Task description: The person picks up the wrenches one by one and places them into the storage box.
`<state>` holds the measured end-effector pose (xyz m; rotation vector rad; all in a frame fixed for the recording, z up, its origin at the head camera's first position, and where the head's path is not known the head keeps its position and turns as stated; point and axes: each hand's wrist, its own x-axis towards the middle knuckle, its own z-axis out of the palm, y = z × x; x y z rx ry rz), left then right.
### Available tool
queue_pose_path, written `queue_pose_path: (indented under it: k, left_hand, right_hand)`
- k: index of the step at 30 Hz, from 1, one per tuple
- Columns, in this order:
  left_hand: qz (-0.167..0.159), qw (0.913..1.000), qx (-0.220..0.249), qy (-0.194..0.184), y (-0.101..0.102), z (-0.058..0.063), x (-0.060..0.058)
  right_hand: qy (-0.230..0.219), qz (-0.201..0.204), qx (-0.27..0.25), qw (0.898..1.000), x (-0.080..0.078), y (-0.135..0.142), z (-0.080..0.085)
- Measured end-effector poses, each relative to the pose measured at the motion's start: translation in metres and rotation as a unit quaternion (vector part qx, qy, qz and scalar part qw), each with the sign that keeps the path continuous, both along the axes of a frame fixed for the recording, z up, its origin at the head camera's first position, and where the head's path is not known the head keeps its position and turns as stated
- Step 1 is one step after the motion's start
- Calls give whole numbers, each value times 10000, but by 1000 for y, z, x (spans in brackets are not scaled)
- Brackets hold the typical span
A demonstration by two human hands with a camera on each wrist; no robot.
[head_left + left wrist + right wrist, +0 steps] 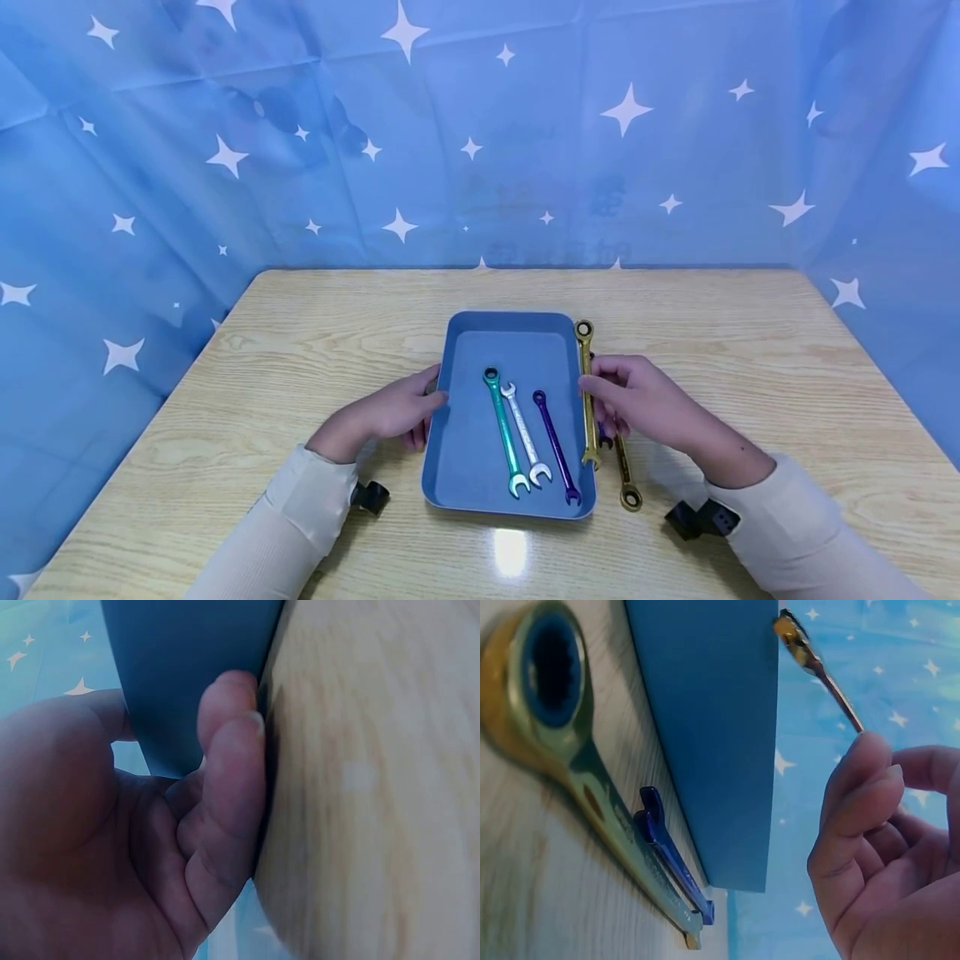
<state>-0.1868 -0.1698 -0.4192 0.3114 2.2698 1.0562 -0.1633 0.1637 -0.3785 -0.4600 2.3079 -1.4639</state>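
Observation:
My right hand [633, 396] pinches a gold combination wrench [587, 408] near its middle, over the right rim of the blue tray [510, 325]. In the right wrist view the held wrench's end [802, 652] is up by the tray's top edge. My left hand [401, 408] grips the tray's left side, thumb at the rim and fingers curled low along the outer wall. Inside the tray lie a green wrench [501, 429], a silver wrench [525, 433] and a purple wrench [557, 446], roughly side by side.
On the table [360, 333], right of the tray, lie another gold wrench [622, 825] and a purple-blue wrench [676, 866], partly hidden by my right hand in the head view. A blue star-patterned cloth [450, 175] hangs behind the table.

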Motion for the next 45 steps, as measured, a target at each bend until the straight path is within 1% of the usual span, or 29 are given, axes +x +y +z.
queue_pose_path:
  k: [6,11,20,28,34,37,41,45]
  left_hand:
    - [-29,10000,-5,17,-1,-1,-1]
    - [-22,10000,0,17,-1,-1,-1]
    - [1,10000,64,-17,0,-1,0]
    - [4,10000,45,17,0,-1,0]
    - [-1,10000,29,12,1,0,0]
    - [-18,10000,25,25,1,1,0]
    - [-27,10000,20,27,0,1,0]
    - [-17,10000,-7,24,0,0,0]
  right_hand:
    - [20,-128,-124,9998,0,-1,-2]
    - [0,-148,-72,9999,-1,-4,-5]
    - [-54,89,275,9996,-9,-8,-8]
    - [78,251,725,9970,-19,-8,-15]
    - [-24,379,804,9960,-23,-9,-17]
    - [-2,374,906,9952,-23,-10,-16]
    - [165,279,1148,9929,-24,-11,-17]
    - [310,277,1211,9918,-25,-11,-18]
